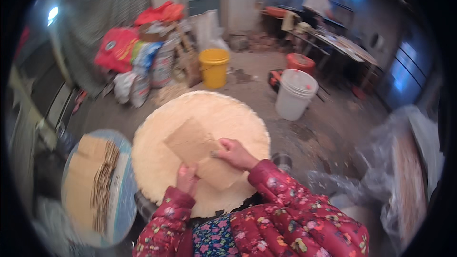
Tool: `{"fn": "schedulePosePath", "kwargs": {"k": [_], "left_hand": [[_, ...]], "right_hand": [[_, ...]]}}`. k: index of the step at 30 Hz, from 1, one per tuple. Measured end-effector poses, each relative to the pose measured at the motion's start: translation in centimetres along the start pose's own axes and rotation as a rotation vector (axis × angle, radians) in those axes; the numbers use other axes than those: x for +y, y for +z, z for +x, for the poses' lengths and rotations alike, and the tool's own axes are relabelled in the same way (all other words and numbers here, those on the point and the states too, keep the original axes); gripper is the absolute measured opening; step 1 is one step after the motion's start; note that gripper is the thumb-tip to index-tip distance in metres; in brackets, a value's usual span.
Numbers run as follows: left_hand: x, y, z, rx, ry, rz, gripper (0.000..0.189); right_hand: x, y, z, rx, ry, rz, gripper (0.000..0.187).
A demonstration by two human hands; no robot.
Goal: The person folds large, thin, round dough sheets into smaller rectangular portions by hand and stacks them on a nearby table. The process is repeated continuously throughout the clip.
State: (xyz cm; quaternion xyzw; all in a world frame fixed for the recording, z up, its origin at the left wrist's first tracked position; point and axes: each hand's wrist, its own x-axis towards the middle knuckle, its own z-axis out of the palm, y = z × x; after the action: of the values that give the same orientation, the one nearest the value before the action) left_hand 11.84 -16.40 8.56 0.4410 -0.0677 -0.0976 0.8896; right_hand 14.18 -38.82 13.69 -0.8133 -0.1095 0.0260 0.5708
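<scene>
Both hands are on a folded, thin brown flatbread (192, 141), held above a broad round pale flatbread (228, 114). My left hand (187, 178) pinches its near left edge. The thumb and fingers of my right hand (235, 154) grip its right edge, near a crease. A near flap of the folded piece hangs down between and below my hands. The pale round covers nearly all of what it lies on; a dark rim (246, 202) shows at its near edge. To the left, a stack of folded brown flatbreads (85, 182) lies on a round light-blue board (123, 192).
Past the round stand a yellow bucket (214, 68), a white bucket (295, 94) and a red bucket (300, 63). Sacks and bags (142, 55) are heaped at the back left. Clear plastic sheeting (378, 171) hangs at right. Another person (319, 5) works at a far table (339, 45).
</scene>
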Motion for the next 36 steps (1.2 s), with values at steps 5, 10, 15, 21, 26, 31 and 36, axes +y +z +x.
{"fn": "schedulePosePath", "kwargs": {"k": [5, 10, 15, 21, 26, 31, 36], "left_hand": [[-3.3, -3.0, -0.4, 0.093, -0.004, 0.089, 0.033], [-2.6, 0.5, -1.6, 0.017, -0.066, -0.034, 0.042], [-3.1, -0.1, -3.4, -0.041, -0.039, -0.24, 0.043], [-2.5, -0.6, -3.9, -0.046, -0.04, -0.291, 0.043], [-0.5, -1.3, -4.2, 0.002, 0.028, -0.4, 0.038], [0.3, -3.1, -4.5, 0.073, 0.09, -0.41, 0.035], [4.9, -4.1, -4.7, 0.153, 0.091, -0.41, 0.05]], "right_hand": [[-0.5, 2.0, -1.6, -0.028, 0.07, 0.048, 0.027], [-1.0, 1.9, -3.6, -0.042, 0.092, 0.336, 0.029], [-0.5, 3.3, -2.9, -0.117, 0.062, 0.475, 0.032], [-0.2, 4.3, -2.7, -0.128, 0.106, 0.527, 0.032], [-0.2, 5.9, -2.3, -0.15, 0.137, 0.545, 0.031], [-0.4, 7.4, -2.0, -0.256, 0.186, 0.547, 0.026], [0.2, 8.6, -2.2, -0.297, 0.186, 0.506, 0.025]]}}
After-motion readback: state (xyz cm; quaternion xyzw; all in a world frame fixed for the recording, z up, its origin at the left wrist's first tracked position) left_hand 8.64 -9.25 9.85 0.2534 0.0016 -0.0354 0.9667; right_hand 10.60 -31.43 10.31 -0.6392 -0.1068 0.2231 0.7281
